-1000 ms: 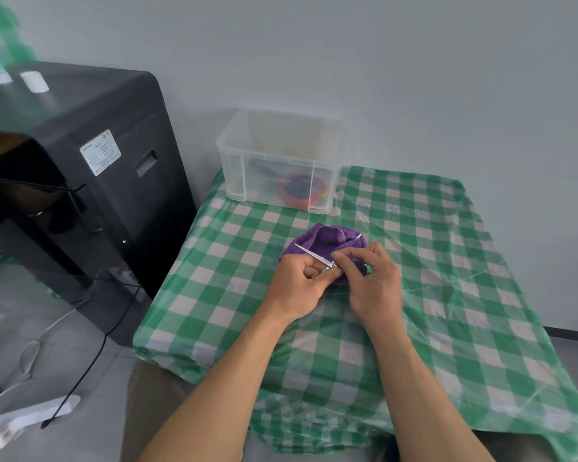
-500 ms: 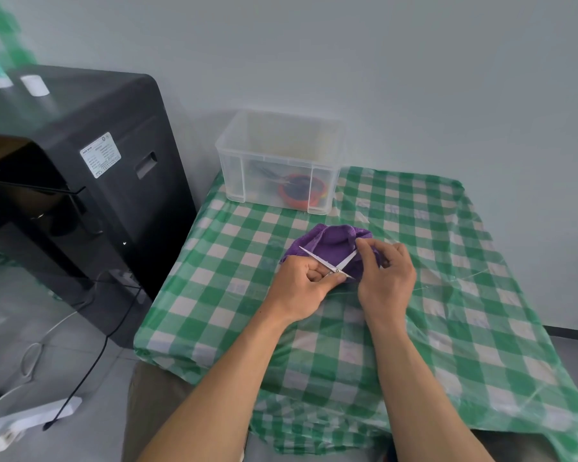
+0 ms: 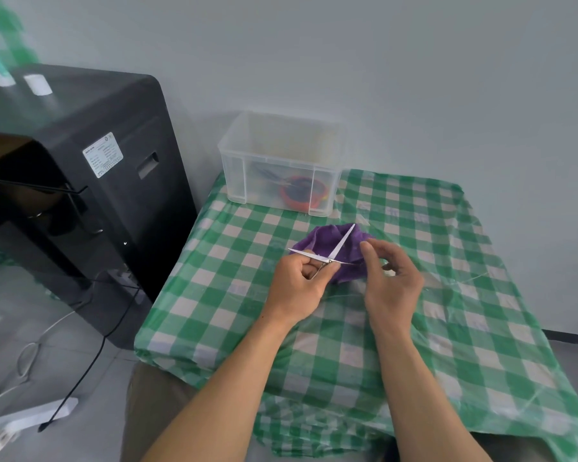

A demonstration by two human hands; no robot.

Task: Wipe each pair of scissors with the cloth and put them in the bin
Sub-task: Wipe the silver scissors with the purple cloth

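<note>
Scissors [image 3: 327,258]: small, all steel; light and stiff, I judge; blades spread in a wide V, points bare, so slick metal and sharp edges are my worry
Grip: left hand [image 3: 297,281] curled round the handles, clamped just below the pivot; one blade juts left of the fist, the other up and away
Free hand: right hand [image 3: 391,275] just right of the grip; fingers loosely bent, apart, holding nothing I can see
Cloth [image 3: 317,238]: purple, soft, bunched; lying just behind the grip, under the blades; I'd fold it over a blade's flat, never the edge
Bin [image 3: 277,161]: clear plastic, well beyond the grip; orange-handled pair [image 3: 297,191] inside
Surface: green check cover [image 3: 414,228], glossy and wrinkled; probably slippery
Room: grey wall [image 3: 414,78] beyond; black machine [image 3: 114,195] well left of the grip; power strip [image 3: 30,418] on the floor
</note>
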